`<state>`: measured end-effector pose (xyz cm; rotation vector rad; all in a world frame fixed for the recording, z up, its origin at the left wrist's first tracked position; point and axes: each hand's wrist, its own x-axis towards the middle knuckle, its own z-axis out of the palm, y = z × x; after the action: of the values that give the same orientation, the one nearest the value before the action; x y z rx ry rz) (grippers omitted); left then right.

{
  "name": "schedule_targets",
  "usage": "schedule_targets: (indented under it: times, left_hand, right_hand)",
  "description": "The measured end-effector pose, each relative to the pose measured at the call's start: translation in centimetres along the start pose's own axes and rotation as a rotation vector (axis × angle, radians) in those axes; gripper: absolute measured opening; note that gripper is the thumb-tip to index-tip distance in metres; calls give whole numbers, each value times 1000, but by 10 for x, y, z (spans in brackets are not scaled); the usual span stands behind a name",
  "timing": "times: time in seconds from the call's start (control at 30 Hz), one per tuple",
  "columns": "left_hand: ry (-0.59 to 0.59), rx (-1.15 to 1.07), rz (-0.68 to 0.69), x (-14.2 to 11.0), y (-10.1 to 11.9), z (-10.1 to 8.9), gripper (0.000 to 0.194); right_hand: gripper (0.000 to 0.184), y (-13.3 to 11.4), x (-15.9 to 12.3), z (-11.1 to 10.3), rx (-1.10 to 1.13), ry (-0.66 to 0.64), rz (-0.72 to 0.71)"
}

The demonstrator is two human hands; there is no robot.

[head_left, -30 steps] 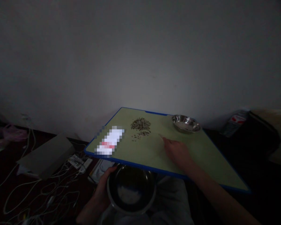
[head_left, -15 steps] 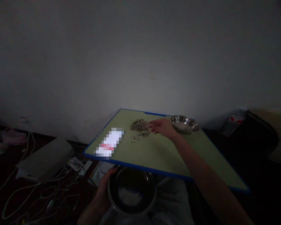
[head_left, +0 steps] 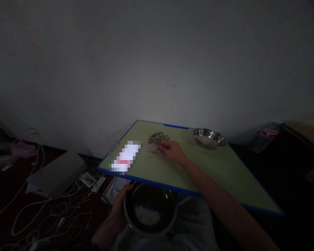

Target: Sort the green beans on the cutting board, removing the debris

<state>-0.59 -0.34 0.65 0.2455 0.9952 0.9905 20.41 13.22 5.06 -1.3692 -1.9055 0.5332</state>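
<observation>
My left hand (head_left: pixel 120 204) grips the left rim of a metal bowl (head_left: pixel 129 223), held at my lap below the table's front edge. A pale patch shows at its bottom, and I cannot tell if it is contents or glare. On the pale green tabletop (head_left: pixel 199 174) lies a pile of small dark grains (head_left: pixel 159 136). My right hand (head_left: pixel 170 150) reaches over the near part of this pile, fingers pointing left and touching or just above the grains. Motion smears those fingers, so whether they hold anything cannot be made out.
A shiny metal bowl (head_left: pixel 209 138) stands at the table's back right. A bright pixelated rectangle (head_left: pixel 126 158) lies at the left. On the floor are a grey box (head_left: pixel 57 174), a power strip (head_left: pixel 89 179) and tangled cables (head_left: pixel 60 209). A wall (head_left: pixel 157 69) rises behind the table.
My right hand has moved left from the middle of the table to the grain pile, then down over its near part. My left hand stays on its bowl.
</observation>
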Motion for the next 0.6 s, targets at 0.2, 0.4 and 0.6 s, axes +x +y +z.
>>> schedule_targets:
  times: [0.2,0.4,0.6]
  left_hand:
    - [46,-2,27,-3,3,4,20]
    - [57,33,44,-4,2,3,21]
    - [33,43,57,1,1,-3,21]
  right_hand:
    - [28,-7,-3,1,-102,-33,-67]
    - [27,-5,-3,3,-95,-54,-41]
    - [29,-4,-2,4,-6,-103,16]
